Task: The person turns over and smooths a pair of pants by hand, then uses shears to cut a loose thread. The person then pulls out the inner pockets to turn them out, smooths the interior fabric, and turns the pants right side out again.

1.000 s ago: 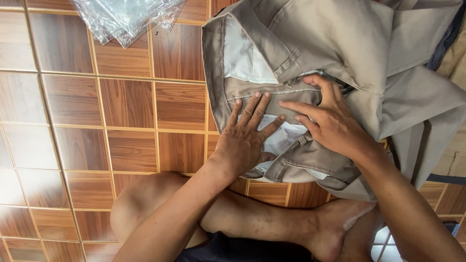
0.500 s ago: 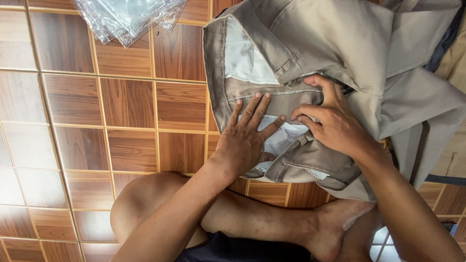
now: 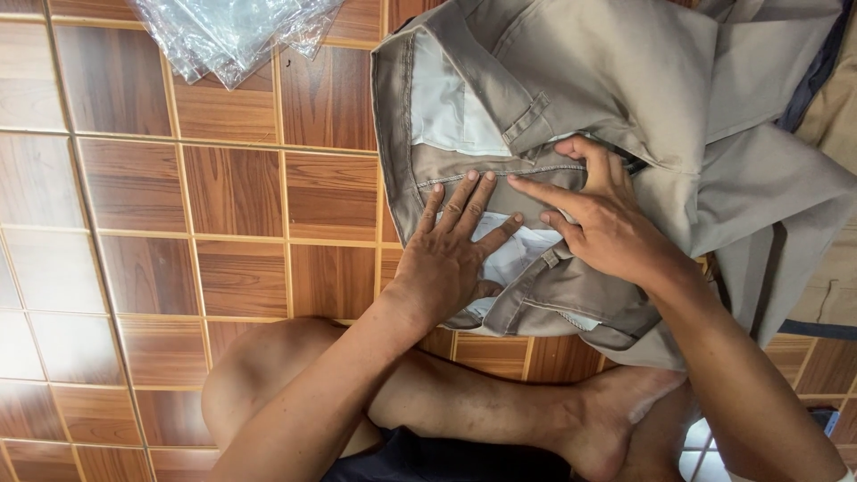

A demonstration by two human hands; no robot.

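While you sit cross-legged on the floor, this is how things lie:

Garment: the khaki cotton trousers [image 3: 616, 98] lie crumpled on the brown wood-pattern tiled floor [image 3: 134, 187], at the upper right of the head view, waistband turned open so the white pocket lining [image 3: 451, 112] shows.

Left hand: your left hand [image 3: 451, 254] lies flat, palm down, fingers spread apart, pressing the trousers just below the stitched waistband seam; it grips nothing.

Right hand: your right hand [image 3: 603, 219] rests on the cloth just beside the left, index finger stretched along the seam, thumb up by the belt loop [image 3: 527, 120]; whether it pinches fabric, you cannot tell.

Nearby: a crumpled clear plastic bag [image 3: 232, 31] lies on the tiles at the top, well apart from both hands.

Legs: your bare knee [image 3: 268, 375] and foot [image 3: 616, 415] lie below the trousers.
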